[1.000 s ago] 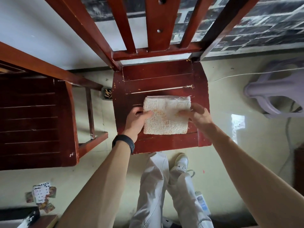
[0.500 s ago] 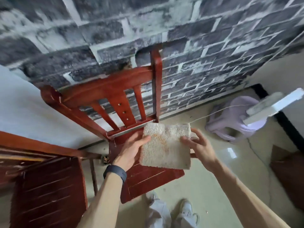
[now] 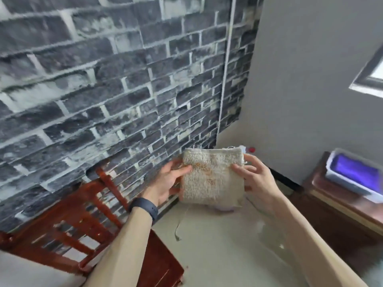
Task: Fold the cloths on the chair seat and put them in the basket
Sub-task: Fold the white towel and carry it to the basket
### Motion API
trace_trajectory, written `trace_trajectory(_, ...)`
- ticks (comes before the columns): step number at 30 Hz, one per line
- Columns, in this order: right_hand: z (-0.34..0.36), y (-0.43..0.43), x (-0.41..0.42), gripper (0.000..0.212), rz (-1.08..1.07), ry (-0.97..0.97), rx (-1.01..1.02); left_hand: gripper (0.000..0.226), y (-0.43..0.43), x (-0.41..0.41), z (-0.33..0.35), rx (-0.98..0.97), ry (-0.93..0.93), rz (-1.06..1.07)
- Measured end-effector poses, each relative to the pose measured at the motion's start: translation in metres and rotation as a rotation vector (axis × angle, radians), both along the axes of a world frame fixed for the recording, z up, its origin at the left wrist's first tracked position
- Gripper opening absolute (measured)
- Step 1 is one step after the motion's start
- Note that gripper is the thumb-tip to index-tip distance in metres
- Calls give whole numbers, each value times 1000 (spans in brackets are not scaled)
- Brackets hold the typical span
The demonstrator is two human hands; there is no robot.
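Observation:
A folded beige cloth (image 3: pixel 212 177) with orange stains is held up in the air between both hands. My left hand (image 3: pixel 165 183) pinches its left edge, thumb on the front. My right hand (image 3: pixel 255 181) grips its right edge. A loose thread hangs from the cloth's lower left corner. The red wooden chair (image 3: pixel 87 222) stands at the lower left, behind and below my left forearm. A pale basket (image 3: pixel 352 175) with a purple-blue cloth inside sits at the right on a wooden cabinet.
A dark brick-pattern wall (image 3: pixel 103 79) fills the left and centre, with a grey wall (image 3: pixel 310 79) at the right. The brown wooden cabinet (image 3: pixel 339 212) stands at the right edge. Pale floor (image 3: pixel 217 245) lies between chair and cabinet.
Both hands lifted the folded cloth off the chair seat and carried it to the right. My view swung right, so the chair slid to the lower left and the basket came into sight.

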State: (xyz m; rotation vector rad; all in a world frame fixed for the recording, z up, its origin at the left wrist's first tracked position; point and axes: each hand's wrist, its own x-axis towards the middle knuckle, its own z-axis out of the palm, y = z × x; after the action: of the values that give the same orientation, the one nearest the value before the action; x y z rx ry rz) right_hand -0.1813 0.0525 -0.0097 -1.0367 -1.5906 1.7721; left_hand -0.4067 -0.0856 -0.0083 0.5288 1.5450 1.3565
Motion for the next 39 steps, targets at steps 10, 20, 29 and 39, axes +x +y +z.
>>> trace_trajectory(10,45,82,192,35,-326,90,55,26,151,157,56,84,117,-336)
trace_trajectory(20,-1,160,299,38,-579,78,-16,27,309,252,8,12,58,-590)
trace_trajectory(29,-58,275,362,35,-791,-16,-184,28,468,326,-65,-171,-27,-769)
trace_trajectory(39,-154,396,431,27,-890,-134,-384,21,600,409,-147,-396,13,-808)
